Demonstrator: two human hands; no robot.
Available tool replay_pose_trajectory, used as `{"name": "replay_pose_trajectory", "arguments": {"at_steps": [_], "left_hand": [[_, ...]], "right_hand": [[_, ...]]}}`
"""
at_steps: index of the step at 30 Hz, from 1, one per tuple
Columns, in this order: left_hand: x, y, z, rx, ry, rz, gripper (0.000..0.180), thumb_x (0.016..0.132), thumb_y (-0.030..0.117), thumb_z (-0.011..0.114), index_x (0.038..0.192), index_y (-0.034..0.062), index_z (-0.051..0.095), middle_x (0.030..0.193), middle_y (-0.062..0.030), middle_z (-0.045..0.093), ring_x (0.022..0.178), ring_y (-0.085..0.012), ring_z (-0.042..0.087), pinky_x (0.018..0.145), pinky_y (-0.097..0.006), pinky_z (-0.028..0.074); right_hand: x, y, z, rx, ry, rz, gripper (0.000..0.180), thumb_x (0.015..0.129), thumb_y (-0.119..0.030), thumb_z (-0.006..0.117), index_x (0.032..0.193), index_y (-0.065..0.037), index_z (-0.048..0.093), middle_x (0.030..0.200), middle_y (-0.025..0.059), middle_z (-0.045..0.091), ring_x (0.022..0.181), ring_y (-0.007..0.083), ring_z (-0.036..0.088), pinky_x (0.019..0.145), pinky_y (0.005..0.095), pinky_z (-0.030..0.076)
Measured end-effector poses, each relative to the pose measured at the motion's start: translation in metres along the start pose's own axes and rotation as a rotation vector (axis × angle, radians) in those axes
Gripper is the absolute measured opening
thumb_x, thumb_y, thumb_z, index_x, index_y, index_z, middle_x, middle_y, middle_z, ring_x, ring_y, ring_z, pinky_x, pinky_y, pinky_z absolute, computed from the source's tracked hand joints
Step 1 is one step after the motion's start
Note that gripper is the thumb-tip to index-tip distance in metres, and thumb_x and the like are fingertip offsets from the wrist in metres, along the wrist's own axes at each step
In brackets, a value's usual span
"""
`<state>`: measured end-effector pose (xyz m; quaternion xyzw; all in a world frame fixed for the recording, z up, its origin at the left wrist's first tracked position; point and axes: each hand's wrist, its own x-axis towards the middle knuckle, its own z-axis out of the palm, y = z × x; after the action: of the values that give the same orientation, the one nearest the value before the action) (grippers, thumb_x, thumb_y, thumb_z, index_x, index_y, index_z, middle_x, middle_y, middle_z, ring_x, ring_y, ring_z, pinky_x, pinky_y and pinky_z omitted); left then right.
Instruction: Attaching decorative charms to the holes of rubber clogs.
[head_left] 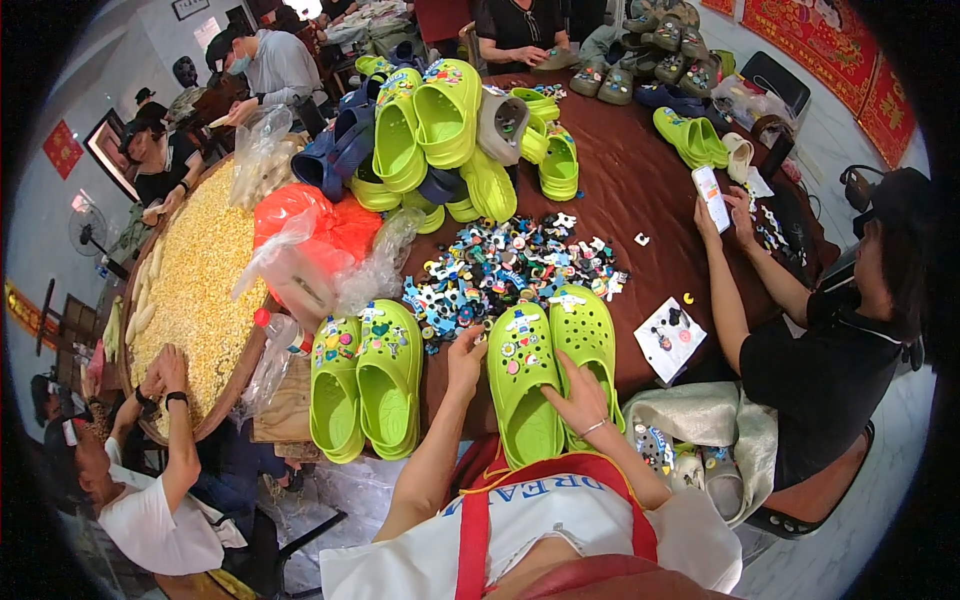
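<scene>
- Your left hand [466, 350] reaches over the near edge of the charm pile [510, 270], fingers curled together at the toe of the left clog [522, 390]; you cannot tell whether a charm is pinched between them.
- Your right hand [580, 395] lies flat and spread on the right clog [588, 350] of the lime-green pair in front of you, steadying it, gripping nothing.
- That pair sits at the near edge of the brown table [640, 180], toes pointing away from you, just near of the pile.
- Judging progress: the left clog already carries several colourful charms across its upper, while the right one shows only a couple near the toe, so most of its holes look unfilled.
- To the left, a second lime-green pair [365, 380] is dotted with charms on both shoes and reads as finished.
- Farther off, a heap of green and navy clogs [430, 140] mostly looks bare, though a couple of the green ones show charms on their toes, so plenty appears left.
- An orange plastic bag [320, 230] lies left of the pile, and beyond it a wide round tray of yellow kernels [200, 280] where other people work.
- On the right, a seated person in black [830, 350] holds a phone [710, 197] over the table.
</scene>
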<state>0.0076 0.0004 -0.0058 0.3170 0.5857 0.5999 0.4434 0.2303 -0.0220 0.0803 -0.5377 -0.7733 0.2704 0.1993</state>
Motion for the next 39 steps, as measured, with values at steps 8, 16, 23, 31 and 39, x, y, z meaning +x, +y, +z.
{"name": "replay_pose_trajectory", "arguments": {"at_steps": [8,16,23,31,39], "left_hand": [[0.003,0.002,-0.005,0.021,0.055,0.044,0.024,0.092,0.020,0.047,0.108,0.0047,0.056,0.073,0.0013,0.057,0.057,-0.0048,0.045,0.053,-0.019,0.036],[-0.007,-0.016,-0.008,-0.053,0.162,0.073,0.030,0.092,0.015,0.046,0.118,0.0016,0.051,0.079,-0.0028,0.059,0.064,-0.0061,0.049,0.057,-0.019,0.040],[-0.014,-0.015,0.003,-0.124,0.156,0.086,0.029,0.088,0.009,0.048,0.115,0.0000,0.054,0.090,-0.0072,0.061,0.074,-0.0134,0.056,0.067,-0.025,0.046],[-0.021,-0.009,0.012,0.504,0.219,0.443,0.024,0.087,0.011,0.050,0.108,0.0022,0.058,0.088,-0.0157,0.058,0.082,-0.0294,0.057,0.073,-0.035,0.045],[-0.013,-0.018,0.011,0.497,0.229,0.504,0.024,0.087,0.012,0.050,0.107,0.0018,0.057,0.086,-0.0155,0.057,0.080,-0.0294,0.056,0.072,-0.036,0.044]], "right_hand": [[0.001,0.003,-0.027,-0.071,0.000,-0.048,0.060,0.076,-0.034,0.064,0.127,-0.011,0.043,0.089,0.0149,0.060,0.082,0.0296,0.059,0.067,0.0381,0.046],[0.002,-0.004,-0.031,0.046,0.193,-0.259,0.041,0.072,-0.026,0.068,0.107,-0.008,0.058,0.074,0.0057,0.058,0.073,0.0232,0.056,0.066,0.0350,0.043],[0.019,-0.014,-0.005,-0.326,-0.007,-0.517,0.058,0.066,-0.033,0.070,0.119,-0.020,0.051,0.114,0.0046,0.053,0.107,0.0216,0.048,0.093,0.0509,0.027],[0.032,-0.005,0.013,-0.315,0.064,-0.438,0.043,0.064,-0.020,0.067,0.106,-0.020,0.059,0.107,0.0003,0.056,0.103,0.0183,0.050,0.092,0.0448,0.027],[0.035,-0.012,0.018,-0.361,0.124,-0.443,0.041,0.062,-0.014,0.063,0.102,-0.019,0.061,0.109,-0.0011,0.058,0.099,0.0176,0.051,0.090,0.0443,0.027]]}}
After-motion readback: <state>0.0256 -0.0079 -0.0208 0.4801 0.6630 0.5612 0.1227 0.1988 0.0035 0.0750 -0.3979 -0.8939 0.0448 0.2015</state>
